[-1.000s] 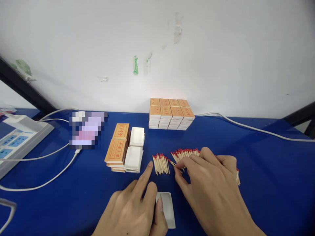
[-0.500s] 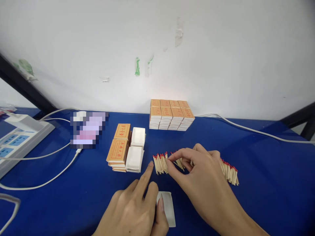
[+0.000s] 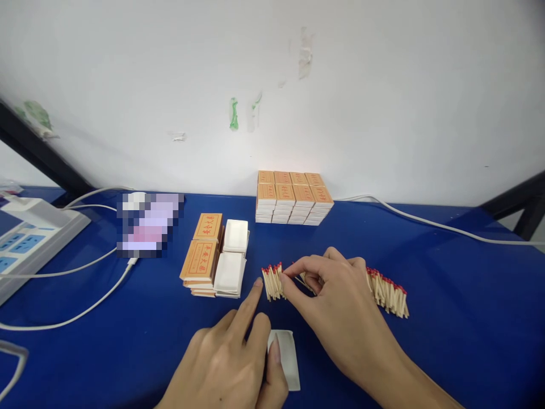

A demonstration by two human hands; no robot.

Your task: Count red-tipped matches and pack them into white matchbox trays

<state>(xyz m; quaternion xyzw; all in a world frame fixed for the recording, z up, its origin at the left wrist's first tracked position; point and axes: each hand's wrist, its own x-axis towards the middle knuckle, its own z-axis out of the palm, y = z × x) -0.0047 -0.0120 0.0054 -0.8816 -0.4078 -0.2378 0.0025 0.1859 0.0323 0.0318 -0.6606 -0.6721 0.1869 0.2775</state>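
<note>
A small bundle of red-tipped matches (image 3: 273, 283) lies between my two hands on the blue table. My left hand (image 3: 227, 355) has its index finger stretched out, the tip at the bundle's left side. Its thumb lies over the left edge of a white matchbox tray (image 3: 290, 358), which is partly covered. Thumb and index finger of my right hand (image 3: 336, 304) are pinched at the bundle's right side, on matches there. More matches (image 3: 388, 292) lie in a row to the right, partly hidden behind that hand.
Left of the matches stand stacked orange matchbox sleeves (image 3: 201, 260) and white trays (image 3: 230, 271). A block of stacked matchboxes (image 3: 293, 196) sits near the wall. Farther left are a blurred phone (image 3: 159, 218), white cables and a power strip (image 3: 46, 244).
My right fingertips have moved slightly left, and the bundle between my hands looks a little narrower. My left hand keeps its place. The whole view has shifted slightly.
</note>
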